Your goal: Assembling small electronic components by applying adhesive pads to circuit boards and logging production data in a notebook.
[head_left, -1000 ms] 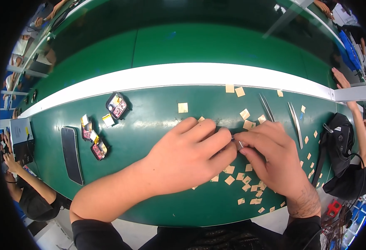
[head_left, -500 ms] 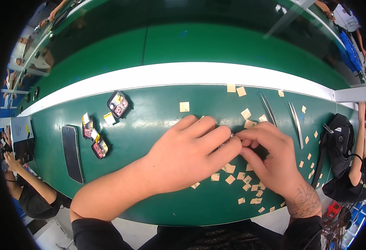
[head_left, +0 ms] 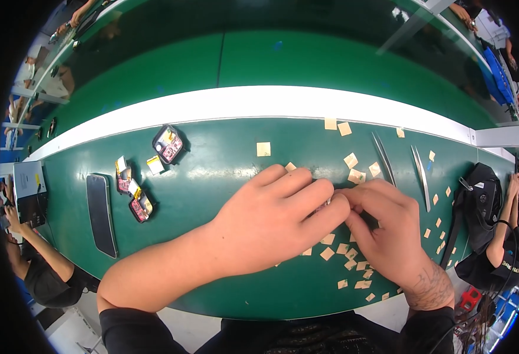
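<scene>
Bench of green tabletop (head_left: 224, 156), backed by a white bar (head_left: 283, 101) beyond both hands. Left hand (head_left: 277, 212) palm down, fingers curled, closed around a small part (head_left: 323, 205); only a glint of it shows between the fingers, at the meeting of the two hands. Right hand (head_left: 386, 224) just beside, thumb and forefinger drawn nearly together at the left fingertips; cannot tell whether they grip the part too.

Risks, as judged: part is tiny and mostly covered, so a slack pinch could let it slip down among the tan squares (head_left: 327, 253) scattered below the hands. Right wrist sits close over that scatter; a low sweep might drag or pick up squares.

Room: tightest on the right. Dark tweezers (head_left: 386, 164) lie just beyond the right knuckles, silver tweezers (head_left: 423, 182) a little right of those, then a black bag (head_left: 478, 197). More space left of the left hand, as far as the open black case (head_left: 168, 144) and phone (head_left: 102, 215). Near table edge runs beneath the left forearm.
</scene>
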Available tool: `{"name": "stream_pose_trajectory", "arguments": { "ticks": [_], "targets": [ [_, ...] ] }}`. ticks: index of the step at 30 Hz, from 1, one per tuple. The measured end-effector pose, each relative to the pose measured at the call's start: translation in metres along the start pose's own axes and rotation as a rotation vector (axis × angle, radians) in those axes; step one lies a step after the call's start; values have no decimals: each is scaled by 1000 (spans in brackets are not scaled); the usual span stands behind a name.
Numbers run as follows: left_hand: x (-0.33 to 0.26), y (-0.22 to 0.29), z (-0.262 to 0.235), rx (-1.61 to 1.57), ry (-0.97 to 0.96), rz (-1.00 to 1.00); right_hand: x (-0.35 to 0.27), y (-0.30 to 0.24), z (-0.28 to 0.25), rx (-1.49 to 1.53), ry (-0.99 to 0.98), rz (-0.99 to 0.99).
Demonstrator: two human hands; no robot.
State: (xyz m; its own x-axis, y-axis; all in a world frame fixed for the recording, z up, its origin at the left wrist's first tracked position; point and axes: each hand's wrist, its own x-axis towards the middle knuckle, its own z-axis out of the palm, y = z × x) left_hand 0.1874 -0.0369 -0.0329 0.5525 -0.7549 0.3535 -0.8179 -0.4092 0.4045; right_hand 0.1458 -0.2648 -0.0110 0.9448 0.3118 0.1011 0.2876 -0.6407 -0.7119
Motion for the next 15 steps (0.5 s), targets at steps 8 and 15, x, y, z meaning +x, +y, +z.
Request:
{"name": "stream_pose_trajectory", "arguments": {
  "ticks": [8, 15],
  "targets": [
    [2, 1, -3, -13, -57, -33, 3, 3, 2, 10, 11, -21],
    [4, 5, -4, -31, -22, -81, -1, -2, -5, 54, -46, -40]
  ]
}}
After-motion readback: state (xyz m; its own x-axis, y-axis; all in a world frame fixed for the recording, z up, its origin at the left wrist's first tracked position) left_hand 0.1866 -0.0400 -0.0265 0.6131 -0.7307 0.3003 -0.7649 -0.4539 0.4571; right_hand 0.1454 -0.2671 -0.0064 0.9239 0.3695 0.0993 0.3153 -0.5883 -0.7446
